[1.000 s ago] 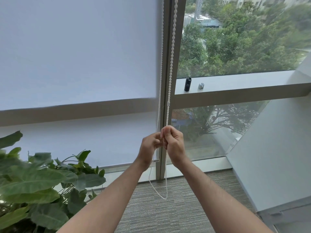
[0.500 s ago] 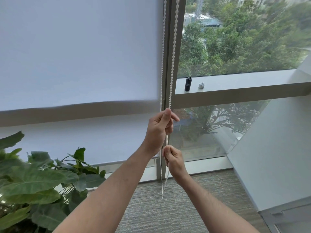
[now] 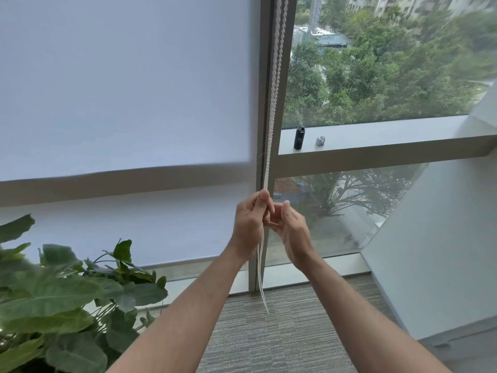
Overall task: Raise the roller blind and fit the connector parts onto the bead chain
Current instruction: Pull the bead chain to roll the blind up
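A white roller blind (image 3: 126, 84) covers the left window pane down to near the floor. Its white bead chain (image 3: 273, 103) hangs along the window post, and its loose loop dangles below my hands. My left hand (image 3: 248, 224) is closed around the chain just below the crossbar. My right hand (image 3: 291, 230) sits right beside it with fingers loosely spread; I cannot tell whether it touches the chain. On the sill to the right stand a black cylindrical connector part (image 3: 299, 138) and a small silver part (image 3: 320, 140).
A large leafy plant (image 3: 61, 300) fills the lower left. The grey window sill (image 3: 390, 133) runs right from the post. A white angled wall panel (image 3: 435, 238) stands at the right. Grey carpet (image 3: 269, 337) lies below.
My left hand has come down the chain with it in its grip. My right hand has let go lower down and risen next to the left. The blind's blurred fold sits slightly higher.
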`<state>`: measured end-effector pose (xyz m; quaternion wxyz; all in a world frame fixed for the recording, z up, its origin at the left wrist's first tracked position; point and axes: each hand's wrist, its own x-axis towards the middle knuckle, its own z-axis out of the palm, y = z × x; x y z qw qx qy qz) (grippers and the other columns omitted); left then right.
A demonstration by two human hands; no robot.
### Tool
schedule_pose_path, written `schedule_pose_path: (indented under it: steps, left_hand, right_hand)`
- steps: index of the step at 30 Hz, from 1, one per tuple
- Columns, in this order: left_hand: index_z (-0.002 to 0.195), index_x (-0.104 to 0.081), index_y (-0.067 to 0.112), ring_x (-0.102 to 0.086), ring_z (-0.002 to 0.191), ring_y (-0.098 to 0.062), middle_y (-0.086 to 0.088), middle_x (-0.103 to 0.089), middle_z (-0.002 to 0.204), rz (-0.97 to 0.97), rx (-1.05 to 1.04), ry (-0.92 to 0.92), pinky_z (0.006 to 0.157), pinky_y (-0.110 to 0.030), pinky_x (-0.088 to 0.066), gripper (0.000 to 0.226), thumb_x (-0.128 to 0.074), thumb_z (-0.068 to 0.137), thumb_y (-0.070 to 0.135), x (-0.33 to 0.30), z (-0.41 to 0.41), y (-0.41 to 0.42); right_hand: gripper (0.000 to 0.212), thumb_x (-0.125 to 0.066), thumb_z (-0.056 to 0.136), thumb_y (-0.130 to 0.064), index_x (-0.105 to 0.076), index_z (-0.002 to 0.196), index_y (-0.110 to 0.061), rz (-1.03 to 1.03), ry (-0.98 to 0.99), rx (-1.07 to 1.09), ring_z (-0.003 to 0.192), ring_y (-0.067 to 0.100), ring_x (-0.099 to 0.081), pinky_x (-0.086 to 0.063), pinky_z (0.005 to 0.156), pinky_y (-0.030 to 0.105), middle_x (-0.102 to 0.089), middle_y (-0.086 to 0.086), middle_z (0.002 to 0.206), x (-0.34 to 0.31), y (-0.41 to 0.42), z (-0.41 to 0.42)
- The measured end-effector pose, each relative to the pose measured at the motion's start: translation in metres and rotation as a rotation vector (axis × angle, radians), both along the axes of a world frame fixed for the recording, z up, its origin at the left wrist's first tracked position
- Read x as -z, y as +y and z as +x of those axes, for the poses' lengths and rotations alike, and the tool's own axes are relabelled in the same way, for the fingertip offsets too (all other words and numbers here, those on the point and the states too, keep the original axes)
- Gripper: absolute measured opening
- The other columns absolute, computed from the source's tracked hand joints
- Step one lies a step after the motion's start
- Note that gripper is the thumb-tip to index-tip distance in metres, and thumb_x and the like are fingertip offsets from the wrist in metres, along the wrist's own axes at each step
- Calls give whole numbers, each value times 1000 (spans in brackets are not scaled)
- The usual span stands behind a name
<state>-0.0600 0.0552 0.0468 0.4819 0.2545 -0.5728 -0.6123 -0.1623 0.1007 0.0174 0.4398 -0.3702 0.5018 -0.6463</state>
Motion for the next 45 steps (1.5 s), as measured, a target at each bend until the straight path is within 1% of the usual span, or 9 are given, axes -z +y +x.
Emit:
schedule_pose_path:
  steps: [6,10,15,22,27,29,34,39,45]
  left_hand:
    - [61,-60,26,-33,44,-7,11,-41,48,93,0,-124,46,-23,-29,40,-53,91,52,50,5,9]
    - [61,-58,25,-28,45,-9,8,-37,50,117,17,-128,46,-31,-21,39,-53,92,50,58,5,12]
    - [59,-58,29,-31,48,-6,14,-40,49,74,40,-162,48,-21,-27,38,-52,94,42,59,4,18]
    - [56,-60,30,-29,49,-7,13,-38,51,110,125,-231,49,-23,-23,44,-60,82,66,90,15,38]
    - [57,-64,29,-48,54,-7,9,-58,54,32,183,-398,56,-25,-39,35,-53,84,49,80,23,29]
    - [63,-70,28,-55,66,-11,6,-67,64,27,151,-436,67,-38,-46,31,-47,82,36,69,25,19]
    - [93,-77,17,-67,88,-26,-12,-75,90,118,56,-210,88,-50,-52,34,-45,83,19,19,20,-1]
    - [104,-74,20,-67,90,-24,-8,-73,93,-53,95,-61,78,-34,-52,41,-44,96,46,-35,7,1]
    - [97,-70,14,-47,56,-17,1,-54,66,-85,236,54,53,-29,-37,39,-39,105,35,-51,-4,12]
  right_hand:
    - [41,-40,101,-37,-70,103,-9,-249,-55,-78,75,25,-65,-54,68,28,-70,10,83,-63,-10,15]
    - [37,-37,102,-27,-65,86,-9,-289,-7,-25,52,12,-37,-29,48,23,-48,-4,58,-71,-16,26]
    - [36,-41,101,-26,-52,68,-13,-278,42,48,44,5,-29,-26,42,17,-36,-11,51,-61,-12,25]
    - [35,-44,98,-27,-50,66,-14,-191,50,28,41,4,-28,-26,38,17,-37,-12,49,-23,7,26]
    - [37,-43,98,-28,-53,63,-24,-156,104,53,41,4,-29,-26,39,18,-37,-14,48,-14,10,24]
    - [37,-43,98,-27,-52,63,-21,-155,128,70,41,5,-31,-27,41,20,-38,-14,47,-14,9,21]
    - [38,-44,97,-23,-54,60,-26,-147,154,78,43,3,-31,-28,43,18,-40,-14,47,-2,10,18]
    - [34,-45,95,-27,-52,62,-23,-26,212,84,47,2,-33,-29,46,15,-43,-14,49,32,20,18]
    - [37,-43,101,-20,-49,65,-18,129,250,40,45,-1,-36,-30,46,11,-42,-17,46,77,41,20]
